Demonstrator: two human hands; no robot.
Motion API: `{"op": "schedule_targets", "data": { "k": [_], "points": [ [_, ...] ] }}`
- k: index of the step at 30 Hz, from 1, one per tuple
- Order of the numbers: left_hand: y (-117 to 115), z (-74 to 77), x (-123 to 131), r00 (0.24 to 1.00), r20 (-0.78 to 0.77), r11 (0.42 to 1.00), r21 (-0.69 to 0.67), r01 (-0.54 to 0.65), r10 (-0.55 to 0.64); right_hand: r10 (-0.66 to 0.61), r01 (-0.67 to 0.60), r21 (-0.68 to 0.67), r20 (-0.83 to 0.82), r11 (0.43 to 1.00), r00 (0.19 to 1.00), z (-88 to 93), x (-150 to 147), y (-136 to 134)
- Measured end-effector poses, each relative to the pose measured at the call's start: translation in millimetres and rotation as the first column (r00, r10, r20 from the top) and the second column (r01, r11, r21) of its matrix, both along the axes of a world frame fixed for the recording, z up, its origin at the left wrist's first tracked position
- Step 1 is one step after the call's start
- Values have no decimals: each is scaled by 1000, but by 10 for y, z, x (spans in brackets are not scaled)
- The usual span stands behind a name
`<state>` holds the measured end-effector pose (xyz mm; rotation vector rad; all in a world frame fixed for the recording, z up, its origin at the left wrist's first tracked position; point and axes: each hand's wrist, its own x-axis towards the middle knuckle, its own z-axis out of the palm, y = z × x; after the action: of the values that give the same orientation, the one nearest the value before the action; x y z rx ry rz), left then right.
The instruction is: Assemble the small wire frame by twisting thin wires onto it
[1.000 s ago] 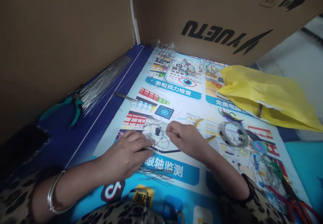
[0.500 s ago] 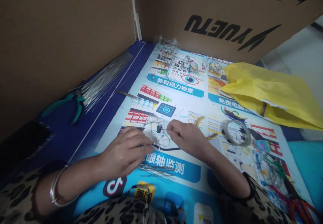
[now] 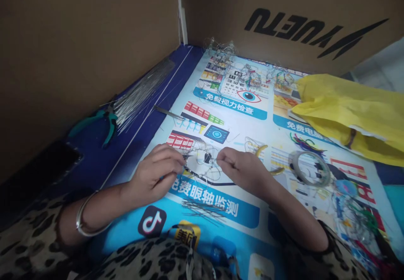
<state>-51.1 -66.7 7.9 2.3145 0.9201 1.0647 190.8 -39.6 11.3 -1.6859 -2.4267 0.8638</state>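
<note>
A thin wire piece (image 3: 202,174), bent into loops with small beads, is held between my two hands above the printed sheet. My left hand (image 3: 159,170) pinches its left side, fingers closed. On its right side, my right hand (image 3: 241,166) grips it with thumb and curled fingers. Several short straight wires (image 3: 203,210) lie on the sheet just below the piece. Close to my right hand are yellow curved handles (image 3: 261,150) of a tool, partly hidden by the hand.
Green-handled pliers (image 3: 109,124) and a bundle of long wires (image 3: 142,94) lie at left. A tape roll (image 3: 311,168), coloured ties (image 3: 307,145), a yellow bag (image 3: 353,111) and tangled wire pieces (image 3: 360,221) are at right. Cardboard walls (image 3: 284,2) stand behind.
The whole view has shifted, so things sit further right in it. My left hand has moved up to the wire piece's left edge, its fingers more tightly bent. My right hand keeps its grip.
</note>
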Motion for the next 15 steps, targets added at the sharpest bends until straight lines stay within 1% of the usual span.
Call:
{"op": "schedule_targets", "data": {
  "k": [4,8,11,15],
  "points": [
    [-49,3,-23,997,-54,993,98,66,-61,-5,5,-3,12,1000,1000,3,-3,-4],
    [-140,-76,-44,982,-129,974,158,160,-140,-6,6,7,21,1000,1000,-8,1,-11],
    [-197,-141,-44,964,-219,968,166,186,-147,-3,3,13,21,1000,1000,-12,-1,-6],
    [-227,-160,-27,948,-287,960,198,198,-137,-15,15,10,32,1000,999,-13,-8,1]
  ]
}}
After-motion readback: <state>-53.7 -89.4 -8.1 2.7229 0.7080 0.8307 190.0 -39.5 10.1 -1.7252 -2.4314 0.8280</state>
